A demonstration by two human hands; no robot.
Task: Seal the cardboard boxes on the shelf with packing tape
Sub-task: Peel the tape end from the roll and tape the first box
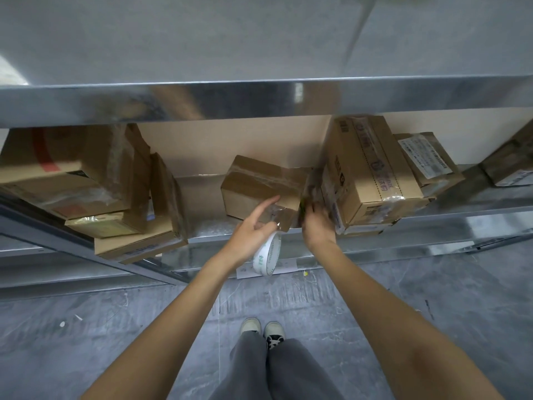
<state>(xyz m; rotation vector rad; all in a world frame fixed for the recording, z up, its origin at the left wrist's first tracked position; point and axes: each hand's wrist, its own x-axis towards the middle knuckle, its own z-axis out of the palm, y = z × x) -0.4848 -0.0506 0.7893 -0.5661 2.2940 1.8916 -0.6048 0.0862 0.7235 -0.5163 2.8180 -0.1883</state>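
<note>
The small cardboard box (256, 187) sits on the metal shelf (213, 232), between the stacks, its long axis running left to right and skewed, the near corner turned toward me. Glossy clear tape already crosses its top; the board is plain brown and matte.

My left hand (252, 230) holds the tape roll (267, 254), which hangs on edge below my palm, a white ring with green print. My forefinger is stretched out flat onto the box's near face, the other fingers curled round the roll. A clear strip runs from the roll up onto the box.

My right hand (317, 223) is at the box's right end, fingers bent; it is blurred, and I cannot tell whether they grip anything.

Just to the right stands a taller printed carton (372, 174); to the left, stacked brown boxes (86, 180). The shelving is shiny galvanized steel, the floor (86, 327) grey, scuffed concrete.
</note>
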